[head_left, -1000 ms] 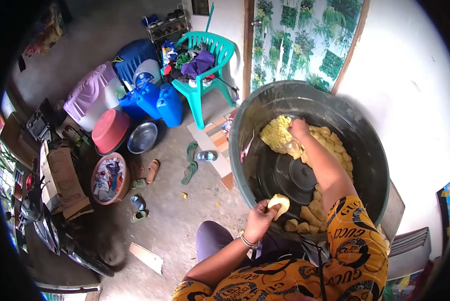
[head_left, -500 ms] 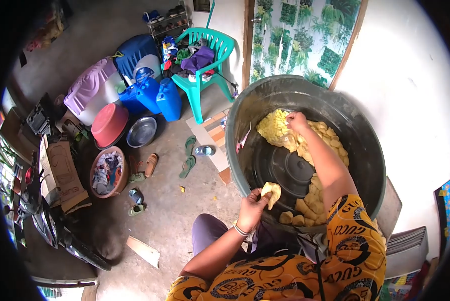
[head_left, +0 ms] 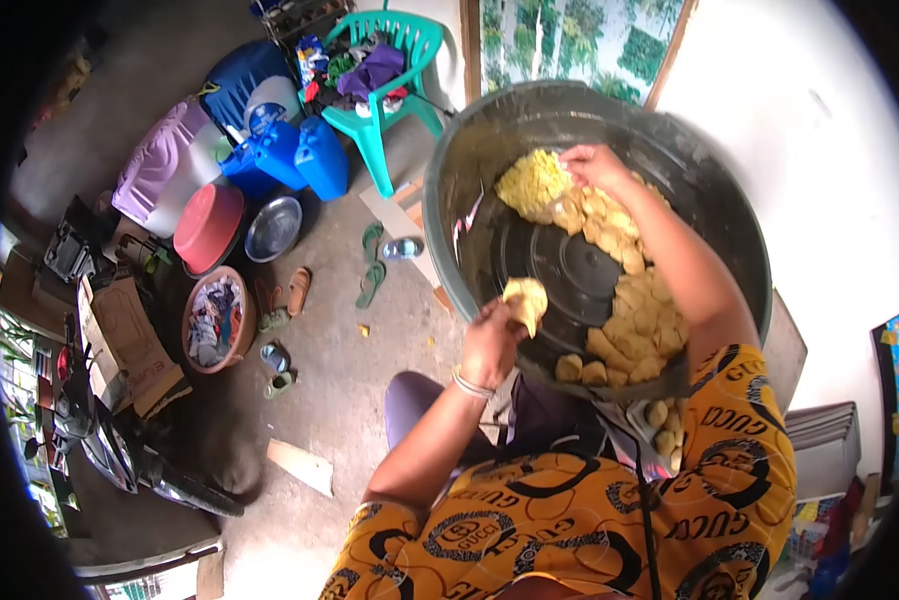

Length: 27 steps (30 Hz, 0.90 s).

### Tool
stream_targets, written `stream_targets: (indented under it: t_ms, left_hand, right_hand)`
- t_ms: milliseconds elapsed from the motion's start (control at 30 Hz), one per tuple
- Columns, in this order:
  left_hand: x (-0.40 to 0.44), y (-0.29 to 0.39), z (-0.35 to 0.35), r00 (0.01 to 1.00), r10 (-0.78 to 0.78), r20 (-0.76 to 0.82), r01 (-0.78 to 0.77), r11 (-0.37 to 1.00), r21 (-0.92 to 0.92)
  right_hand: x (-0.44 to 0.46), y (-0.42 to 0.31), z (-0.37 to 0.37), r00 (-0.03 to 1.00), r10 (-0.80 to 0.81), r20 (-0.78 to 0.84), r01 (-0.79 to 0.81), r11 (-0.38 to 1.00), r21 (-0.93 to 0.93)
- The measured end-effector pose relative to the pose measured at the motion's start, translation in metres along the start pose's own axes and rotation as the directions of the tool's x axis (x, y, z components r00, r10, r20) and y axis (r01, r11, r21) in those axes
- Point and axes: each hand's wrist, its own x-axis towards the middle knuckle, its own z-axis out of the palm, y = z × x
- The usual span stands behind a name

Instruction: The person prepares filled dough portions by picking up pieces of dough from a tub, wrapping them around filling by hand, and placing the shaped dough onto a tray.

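My left hand pinches a flattened round of pale yellow dough over the near-left rim of a large dark tub. Inside the tub, my right hand is at the right edge of a heap of small yellow pieces. Its fingers are drawn together, and what they hold, if anything, is too small to name. Many dough lumps lie along the tub's right and near sides, partly hidden by my right forearm.
A green chair holds clothes. Blue jugs, a red basin, a metal bowl and a laundry basin stand left. Slippers lie on the floor. A motorcycle stands far left.
The view has shifted, with the tub now higher in it. My left hand still holds the dough round, now more upright. My right hand has stayed by the yellow pieces.
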Motion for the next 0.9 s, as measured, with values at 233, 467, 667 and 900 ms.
stream_targets:
  t_ms: [233,467,667,900]
  left_hand:
    - [-0.012,-0.004,0.041,0.991,0.064,0.113,-0.069,0.997,0.038]
    - [-0.036,-0.014,0.067,0.946,0.128,0.298,-0.174,0.976,0.134]
    - [-0.044,-0.017,0.069,0.950,0.149,0.275,-0.203,0.962,0.182]
    - [-0.032,-0.024,0.067,0.979,0.185,0.085,-0.197,0.964,0.178]
  right_hand:
    - [-0.171,-0.077,0.041,0.902,-0.140,0.409,0.063,0.979,0.196]
    - [-0.212,-0.059,0.045,0.926,-0.357,0.120,0.370,0.922,-0.116]
    - [-0.211,-0.057,0.055,0.956,-0.209,0.206,0.252,0.945,-0.208]
    - [-0.224,-0.057,0.068,0.803,-0.583,0.124,0.587,0.736,-0.338]
